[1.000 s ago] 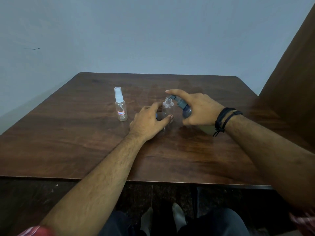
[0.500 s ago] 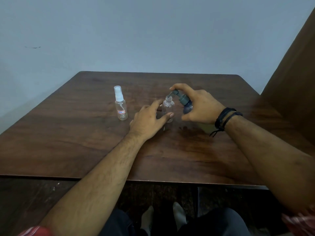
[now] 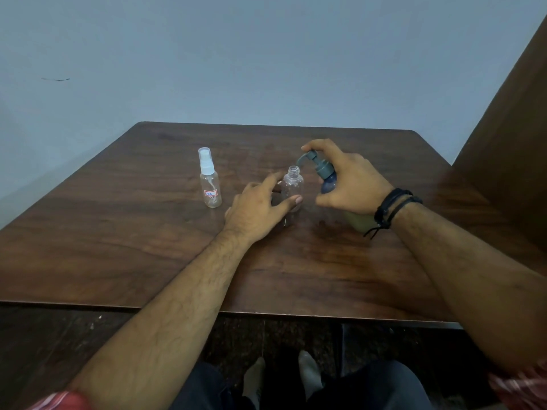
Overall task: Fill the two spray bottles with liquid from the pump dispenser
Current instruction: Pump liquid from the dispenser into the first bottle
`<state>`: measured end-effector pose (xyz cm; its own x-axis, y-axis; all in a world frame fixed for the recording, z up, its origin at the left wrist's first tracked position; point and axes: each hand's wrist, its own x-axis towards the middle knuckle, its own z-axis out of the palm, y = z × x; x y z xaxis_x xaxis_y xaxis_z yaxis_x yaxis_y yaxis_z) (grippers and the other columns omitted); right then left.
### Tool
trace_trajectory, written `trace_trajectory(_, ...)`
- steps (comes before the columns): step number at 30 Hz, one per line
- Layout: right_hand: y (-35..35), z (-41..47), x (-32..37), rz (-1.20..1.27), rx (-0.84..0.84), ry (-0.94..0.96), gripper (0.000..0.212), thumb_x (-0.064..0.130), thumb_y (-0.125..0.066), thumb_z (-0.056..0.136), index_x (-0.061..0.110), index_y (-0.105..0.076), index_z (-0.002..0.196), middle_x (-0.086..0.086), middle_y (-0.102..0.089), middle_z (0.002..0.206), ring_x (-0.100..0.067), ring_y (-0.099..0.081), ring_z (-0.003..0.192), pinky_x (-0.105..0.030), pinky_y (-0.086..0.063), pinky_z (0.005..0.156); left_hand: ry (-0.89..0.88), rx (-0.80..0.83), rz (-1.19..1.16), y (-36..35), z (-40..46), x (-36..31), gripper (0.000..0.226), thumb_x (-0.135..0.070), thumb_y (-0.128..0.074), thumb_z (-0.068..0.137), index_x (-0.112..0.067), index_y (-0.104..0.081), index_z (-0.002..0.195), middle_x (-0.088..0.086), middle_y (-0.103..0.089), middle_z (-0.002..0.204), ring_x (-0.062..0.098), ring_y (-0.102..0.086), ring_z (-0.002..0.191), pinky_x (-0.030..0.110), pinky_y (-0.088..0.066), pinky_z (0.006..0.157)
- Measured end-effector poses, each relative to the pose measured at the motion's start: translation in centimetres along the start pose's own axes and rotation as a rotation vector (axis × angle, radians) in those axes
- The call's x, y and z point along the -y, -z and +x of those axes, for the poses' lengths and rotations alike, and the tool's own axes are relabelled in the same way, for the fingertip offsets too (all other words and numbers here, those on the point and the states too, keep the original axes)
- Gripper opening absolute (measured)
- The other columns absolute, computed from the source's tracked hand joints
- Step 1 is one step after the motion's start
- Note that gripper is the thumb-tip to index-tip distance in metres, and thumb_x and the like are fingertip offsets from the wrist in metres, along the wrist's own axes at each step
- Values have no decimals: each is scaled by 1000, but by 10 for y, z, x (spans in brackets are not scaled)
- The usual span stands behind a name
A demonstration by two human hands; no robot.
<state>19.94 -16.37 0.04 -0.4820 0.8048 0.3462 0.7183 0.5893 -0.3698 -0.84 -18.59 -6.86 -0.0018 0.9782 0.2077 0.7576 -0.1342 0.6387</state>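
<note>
A small clear spray bottle [image 3: 292, 184] with its top off stands upright mid-table. My left hand [image 3: 257, 209] holds its body between thumb and fingers. My right hand [image 3: 349, 180] grips the pump dispenser [image 3: 325, 176], a dark blue bottle with a grey-blue pump head, tilted left. My index finger lies on the pump top, and the nozzle tip hangs just above the open neck. A second clear spray bottle [image 3: 209, 183] with a white sprayer and red-edged label stands apart at the left.
The brown wooden table [image 3: 118, 247] meets a pale wall at the back. A brown wooden panel [image 3: 509, 119] rises at the right. My knees and feet show below the near edge. A black cord bracelet sits on my right wrist.
My right hand has lifted the pump dispenser higher and raised its nozzle above the open bottle's neck. My left hand stays on the bottle.
</note>
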Motion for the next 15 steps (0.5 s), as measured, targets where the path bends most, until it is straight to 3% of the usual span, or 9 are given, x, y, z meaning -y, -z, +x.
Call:
trace_trajectory(7, -3, 2, 2, 2, 13, -7, 69, 18, -76, 69, 33, -39, 126, -1, -61, 78, -20, -59, 64, -32, -48, 55, -3, 10, -17, 0, -1, 0, 72, -91, -43, 72, -63, -32, 137, -7, -62, 130, 27, -54, 128, 56, -48, 101)
trace_trajectory(12, -4, 2, 0, -20, 6, 11, 76, 18, -76, 71, 34, -38, 134, 8, -52, 71, -9, -49, 55, -18, -35, 52, 2, 16, -25, 0, 0, 1, 72, -92, -43, 72, -64, -32, 137, -9, -63, 129, 24, -55, 127, 55, -49, 100)
trace_trajectory(15, -3, 3, 1, -11, 2, 0, 73, 19, -76, 69, 36, -38, 129, 1, -60, 77, -16, -56, 61, -28, -44, 53, -7, 9, -25, 1, -1, 1, 71, -90, -44, 74, -61, -34, 138, -12, -64, 129, 22, -53, 129, 55, -48, 100)
